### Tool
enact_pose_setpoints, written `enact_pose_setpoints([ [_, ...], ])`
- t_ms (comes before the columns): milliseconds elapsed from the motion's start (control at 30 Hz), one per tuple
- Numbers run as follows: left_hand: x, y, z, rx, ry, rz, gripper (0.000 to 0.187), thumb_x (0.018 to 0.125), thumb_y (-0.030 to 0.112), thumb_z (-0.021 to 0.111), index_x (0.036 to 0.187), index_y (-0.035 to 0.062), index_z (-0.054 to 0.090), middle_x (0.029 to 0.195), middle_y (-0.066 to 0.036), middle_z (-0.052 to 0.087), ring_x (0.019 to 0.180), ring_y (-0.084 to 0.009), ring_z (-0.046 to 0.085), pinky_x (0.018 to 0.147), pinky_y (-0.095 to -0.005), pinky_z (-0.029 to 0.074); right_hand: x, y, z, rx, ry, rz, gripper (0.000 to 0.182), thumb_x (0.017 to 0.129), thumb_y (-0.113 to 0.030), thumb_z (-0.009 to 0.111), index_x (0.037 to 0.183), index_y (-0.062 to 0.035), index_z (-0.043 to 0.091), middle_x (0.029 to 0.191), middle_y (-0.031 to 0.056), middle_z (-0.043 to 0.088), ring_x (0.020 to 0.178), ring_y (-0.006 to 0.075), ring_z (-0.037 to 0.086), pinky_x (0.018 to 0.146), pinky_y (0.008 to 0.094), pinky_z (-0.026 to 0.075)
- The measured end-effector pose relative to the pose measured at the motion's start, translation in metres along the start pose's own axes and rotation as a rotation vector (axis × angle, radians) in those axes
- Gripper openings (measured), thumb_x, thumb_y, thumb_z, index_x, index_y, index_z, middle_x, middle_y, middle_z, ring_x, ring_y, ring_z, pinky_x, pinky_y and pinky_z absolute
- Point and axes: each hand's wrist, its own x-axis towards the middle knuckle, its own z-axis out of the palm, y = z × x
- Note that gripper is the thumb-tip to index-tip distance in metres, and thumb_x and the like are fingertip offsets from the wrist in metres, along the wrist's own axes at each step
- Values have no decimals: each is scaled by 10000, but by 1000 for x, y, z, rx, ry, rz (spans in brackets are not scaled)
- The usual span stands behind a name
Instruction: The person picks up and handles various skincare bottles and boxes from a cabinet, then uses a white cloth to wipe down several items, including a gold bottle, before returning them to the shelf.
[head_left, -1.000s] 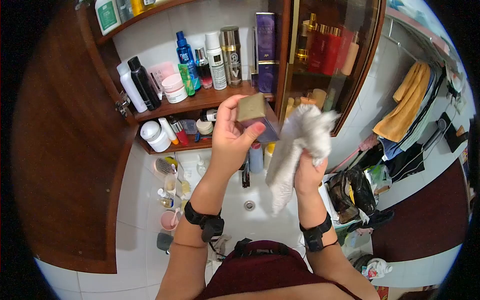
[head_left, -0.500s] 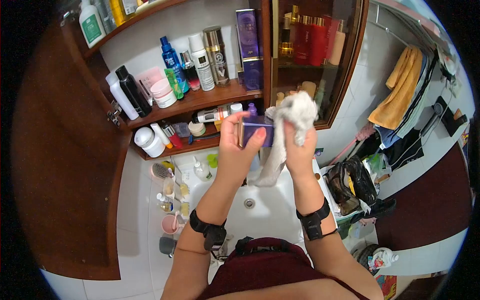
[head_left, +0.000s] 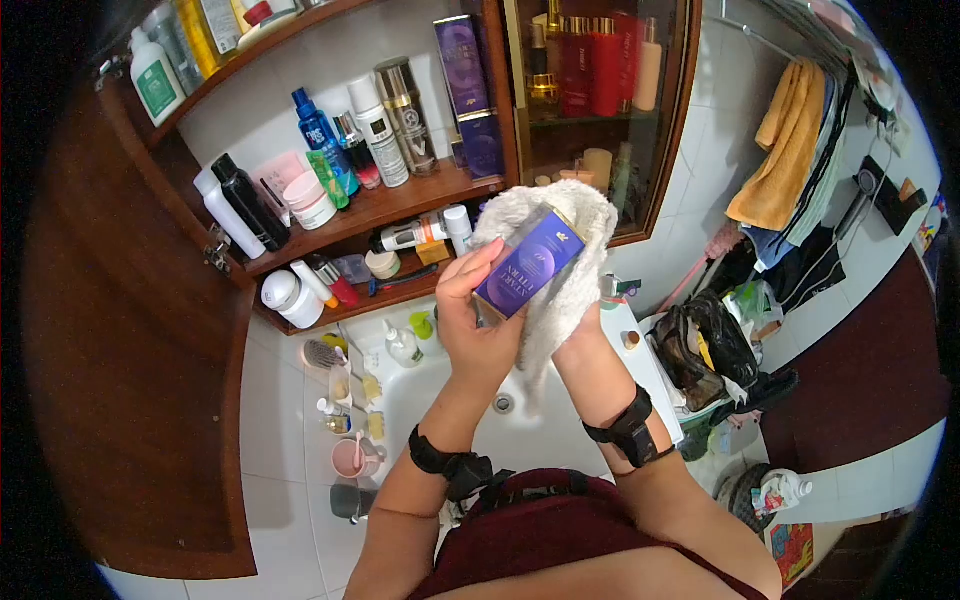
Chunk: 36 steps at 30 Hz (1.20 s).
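A purple box with gold lettering (head_left: 530, 262) is tilted above the sink, its lower left end gripped by my left hand (head_left: 474, 325). Behind and around its right side spreads a whitish cloth (head_left: 570, 315). My right hand (head_left: 578, 335) is under this cloth, which hides most of its fingers. Two more purple boxes (head_left: 463, 70) stand stacked at the right end of the cabinet's middle shelf, beside a gold-and-silver bottle (head_left: 405, 115).
The open wooden cabinet (head_left: 375, 215) holds bottles and jars. Its brown door (head_left: 150, 350) hangs open at left. Below lies the white sink (head_left: 520, 440), with a soap bottle (head_left: 402, 345) on its rim. Towels (head_left: 785, 150) and black bags (head_left: 700, 350) are at right.
The box has turned so its printed face shows. The cloth, bunched up before, is now spread behind the box, and my right hand has moved beneath it. The view has shifted slightly.
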Motion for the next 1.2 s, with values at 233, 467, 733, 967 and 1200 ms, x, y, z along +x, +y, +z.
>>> enact_pose_setpoints([
  [233,-2,11,-2,225,-117,-23,592,694,8,755,1196,17,442,1283,-195,536,1165,-333,506,1000,-410,378,7,4,-36,-97,52,81,491,972,-478,409,1237,-75,501,1134,100,602,1011,237,607,878,388,523],
  [467,-11,11,-8,260,-172,-75,642,724,85,738,1279,2,427,1337,-192,495,1185,-328,492,990,-420,358,9,5,-26,-144,162,109,468,962,-458,463,1200,-60,525,1077,105,619,948,231,629,803,364,555],
  [733,-7,18,-15,301,-235,-151,660,746,80,707,1332,-15,417,1307,-177,517,1143,-311,521,973,-399,376,-2,0,-18,-328,218,112,464,954,-384,532,1265,-41,498,1119,84,610,981,187,611,839,312,515],
  [967,15,12,-36,107,-292,-211,602,732,38,708,1293,34,491,1208,-156,541,1092,-292,549,954,-363,414,-18,-18,-25,-585,89,-63,412,893,-145,642,1267,-44,499,1169,54,592,1056,173,577,910,329,472],
  [1200,38,8,-50,-385,-208,-433,683,812,-72,600,1406,39,281,1313,-143,427,1184,-213,482,969,-331,417,-20,-34,-27,-707,69,-111,571,784,71,653,1308,-41,455,1190,77,575,1071,195,577,927,343,483],
])
